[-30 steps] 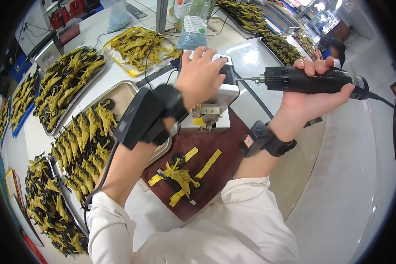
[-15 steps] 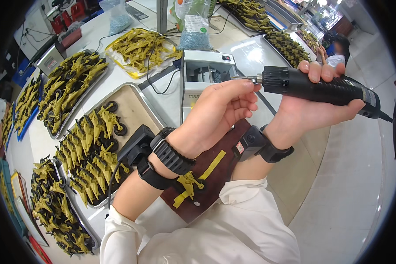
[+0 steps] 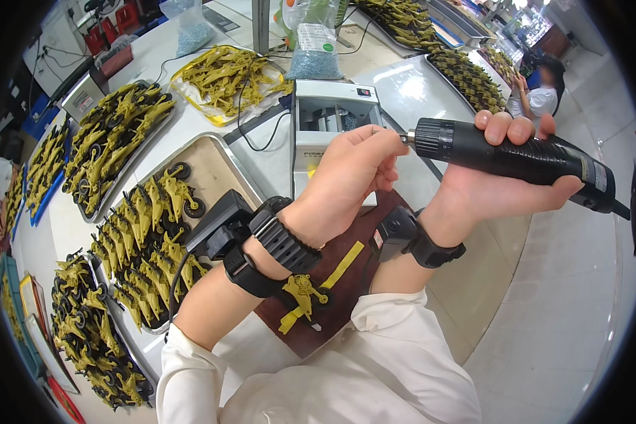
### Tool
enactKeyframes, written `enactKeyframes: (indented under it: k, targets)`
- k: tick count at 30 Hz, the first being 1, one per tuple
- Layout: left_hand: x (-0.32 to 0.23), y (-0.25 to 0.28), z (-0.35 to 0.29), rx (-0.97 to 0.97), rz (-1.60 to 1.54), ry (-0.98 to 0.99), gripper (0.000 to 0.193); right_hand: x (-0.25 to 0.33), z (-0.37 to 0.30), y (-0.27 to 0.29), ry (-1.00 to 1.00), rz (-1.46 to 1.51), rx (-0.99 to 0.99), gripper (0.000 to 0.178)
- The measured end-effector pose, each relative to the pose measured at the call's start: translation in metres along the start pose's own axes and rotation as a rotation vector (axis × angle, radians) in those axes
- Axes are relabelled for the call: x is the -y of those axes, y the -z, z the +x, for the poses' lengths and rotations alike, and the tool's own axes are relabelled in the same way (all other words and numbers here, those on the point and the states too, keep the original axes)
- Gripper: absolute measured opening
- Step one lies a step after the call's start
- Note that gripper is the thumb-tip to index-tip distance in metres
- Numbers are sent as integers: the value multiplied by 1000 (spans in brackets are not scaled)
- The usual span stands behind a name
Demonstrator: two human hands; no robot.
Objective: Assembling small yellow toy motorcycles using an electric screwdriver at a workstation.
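Metal trays (image 3: 219,166) line a white worktable (image 3: 53,226) where a black power screwdriver (image 3: 509,159) is held crosswise, its bit (image 3: 407,137) pointing left. The right hand (image 3: 498,191) clasps its body; the left hand (image 3: 350,177) pinches at the bit, though whether over a screw I cannot tell. Lapward of both hands, a toy motorbike (image 3: 302,293) lies on a maroon mat (image 3: 328,318), nearer the left forearm (image 3: 215,311), whose wrist strap (image 3: 286,244) partly hides it. Uncovered mat shows between the forearms; pale floor (image 3: 558,283) stretches away at right.
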State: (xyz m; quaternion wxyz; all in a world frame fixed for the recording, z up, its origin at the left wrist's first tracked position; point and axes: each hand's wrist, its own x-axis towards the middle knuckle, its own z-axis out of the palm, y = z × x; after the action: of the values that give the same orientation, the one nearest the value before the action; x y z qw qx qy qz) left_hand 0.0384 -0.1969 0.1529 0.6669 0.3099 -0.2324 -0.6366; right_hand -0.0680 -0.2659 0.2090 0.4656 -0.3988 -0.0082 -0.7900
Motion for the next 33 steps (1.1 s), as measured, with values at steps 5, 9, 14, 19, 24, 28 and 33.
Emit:
enactKeyframes:
  k: [5, 9, 14, 19, 24, 28, 33]
  targets:
    - [-2, -4, 4, -5, 109, -20, 9, 1, 1, -2, 25, 7, -39, 67]
    - [-2, -3, 4, -14, 81, -19, 9, 0, 0, -5, 23, -6, -78, 67]
    - [-3, -2, 4, -23, 119, -26, 9, 3, -1, 1, -46, -41, -7, 59]
    - [4, -1, 11, -18, 74, -36, 8, -2, 3, -1, -42, -26, -133, 62]
    - [9, -1, 9, -35, 14, -12, 6, -4, 4, 4, -83, 6, -136, 61]
    - [17, 18, 0, -70, 5, 84, 4, -11, 18, 16, 47, -103, -222, 62]
    - [-32, 35, 10, -188, 766, -385, 1, -16, 23, 38, 15, -100, -126, 64]
